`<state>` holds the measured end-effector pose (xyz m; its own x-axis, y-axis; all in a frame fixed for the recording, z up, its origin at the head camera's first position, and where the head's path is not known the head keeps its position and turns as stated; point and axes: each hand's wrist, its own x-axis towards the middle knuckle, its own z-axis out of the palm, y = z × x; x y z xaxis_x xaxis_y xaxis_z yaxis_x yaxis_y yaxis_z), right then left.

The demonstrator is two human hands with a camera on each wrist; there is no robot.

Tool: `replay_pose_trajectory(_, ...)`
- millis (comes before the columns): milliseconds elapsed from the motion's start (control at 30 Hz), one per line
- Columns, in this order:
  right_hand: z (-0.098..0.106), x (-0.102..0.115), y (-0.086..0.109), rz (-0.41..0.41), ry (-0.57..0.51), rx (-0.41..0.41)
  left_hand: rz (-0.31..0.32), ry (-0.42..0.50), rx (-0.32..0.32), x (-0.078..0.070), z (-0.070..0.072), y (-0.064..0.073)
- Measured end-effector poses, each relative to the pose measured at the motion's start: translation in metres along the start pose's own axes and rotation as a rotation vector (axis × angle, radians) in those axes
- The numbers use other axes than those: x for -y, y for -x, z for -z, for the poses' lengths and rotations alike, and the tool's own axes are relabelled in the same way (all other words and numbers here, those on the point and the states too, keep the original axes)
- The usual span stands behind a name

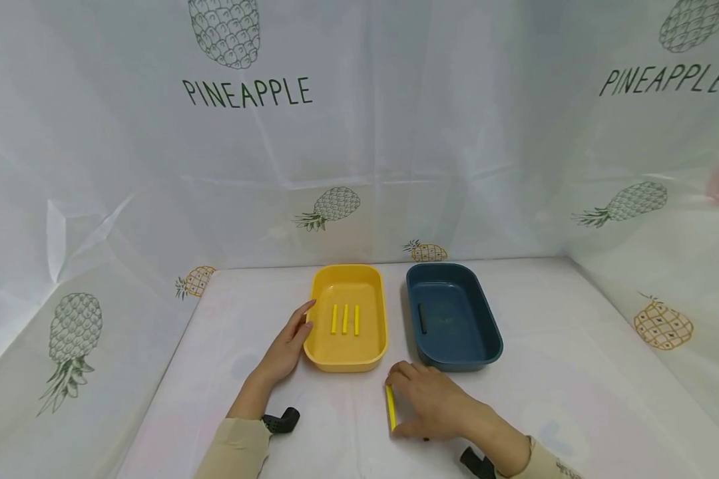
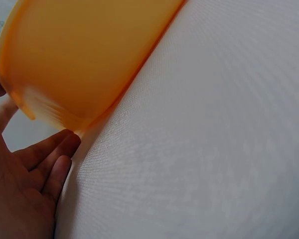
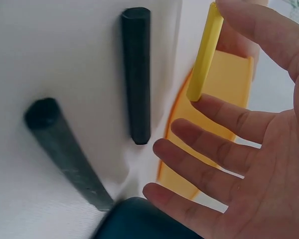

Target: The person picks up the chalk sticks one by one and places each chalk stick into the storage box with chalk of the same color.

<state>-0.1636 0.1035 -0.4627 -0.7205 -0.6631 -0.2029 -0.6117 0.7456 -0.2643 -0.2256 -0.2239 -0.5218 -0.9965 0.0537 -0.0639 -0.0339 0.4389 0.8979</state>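
My right hand pinches a yellow stick by its two ends, between thumb and index finger. In the right wrist view the other fingers stay extended. Two dark faceted sticks lie on the table beneath that hand, mostly hidden in the head view. With straight fingers, my left hand touches the left side of the yellow tray. Several yellow sticks lie side by side inside this tray. A dark stick rests at the left inside the dark blue tray.
White cloth covers the table. Behind it hangs a white curtain printed with pineapples, which also runs along both sides. The two trays stand near the back, a narrow gap between them.
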Motion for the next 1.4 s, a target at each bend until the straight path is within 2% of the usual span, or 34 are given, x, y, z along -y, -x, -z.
replay_pose_trajectory(433,0.013,0.004,-0.003,-0.007,-0.008,-0.001,-0.01,0.002,0.0,-0.002,0.0,0.001)
replay_pose_trajectory(900,0.03,0.0,0.001,0.007,-0.082,-0.022,-0.018,-0.004,-0.001,-0.002,0.0,0.002)
replay_pose_trajectory(1400,0.039,0.002,-0.001,-0.003,-0.08,-0.034,-0.027,0.002,-0.001,-0.004,0.001,0.003)
